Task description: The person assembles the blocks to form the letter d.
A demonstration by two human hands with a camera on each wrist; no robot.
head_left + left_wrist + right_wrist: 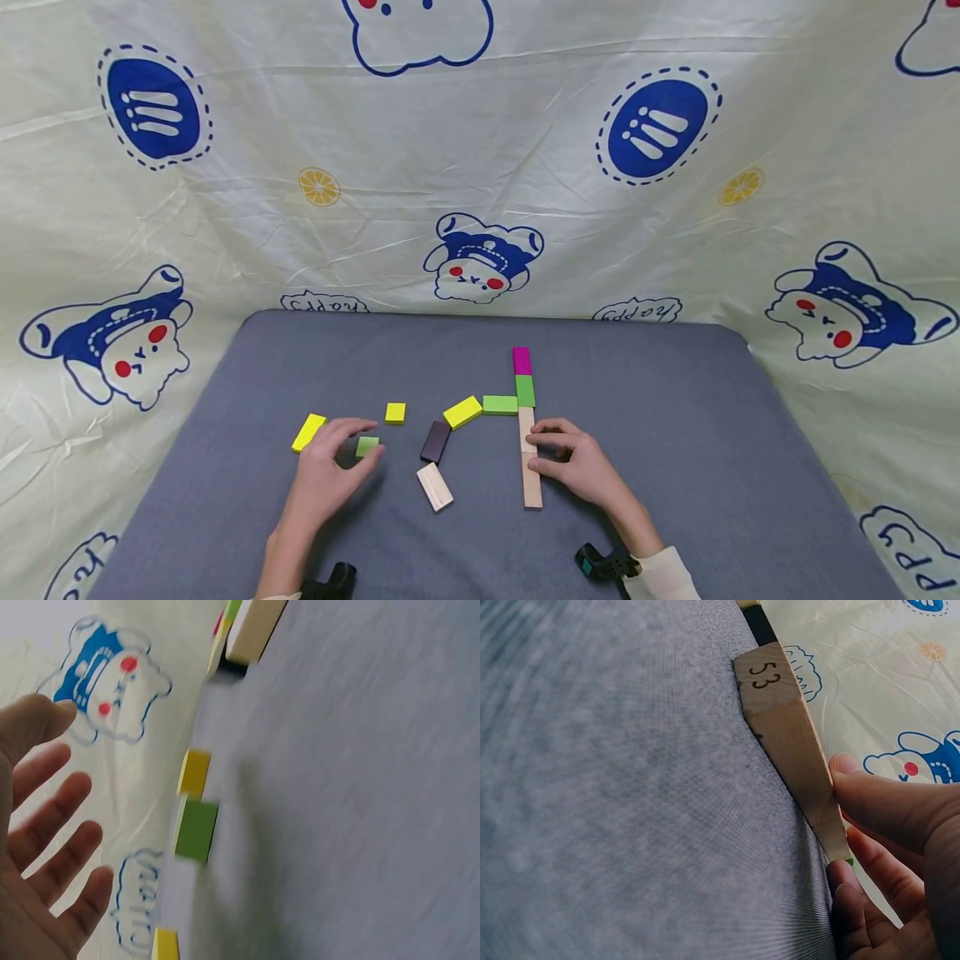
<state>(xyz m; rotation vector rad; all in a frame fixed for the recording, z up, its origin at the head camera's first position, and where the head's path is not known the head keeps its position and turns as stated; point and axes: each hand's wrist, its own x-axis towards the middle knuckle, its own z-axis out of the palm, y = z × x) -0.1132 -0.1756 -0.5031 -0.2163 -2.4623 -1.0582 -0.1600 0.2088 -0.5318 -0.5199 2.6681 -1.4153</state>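
Observation:
My left hand (327,477) hovers with fingers spread around a small green block (367,447), which shows between thumb and fingers. In the left wrist view the palm is bare, and the green block (196,829) sits on the cloth apart from the fingers. Beside this hand lies a yellow block (308,433), partly behind the knuckles. My right hand (581,462) touches the right side of two plain wooden blocks laid end to end, the farther one (527,425) and the nearer one (532,483). Its thumb (847,766) rests along the wood, marked "53" at the near end.
Beyond the wooden pair, green (525,391) and magenta (522,361) blocks continue the line. A curve leads left through green (500,405), yellow (462,412), dark (436,442) and pale wood (435,487) blocks. A yellow cube (395,413) lies farther left on the grey cloth (675,400).

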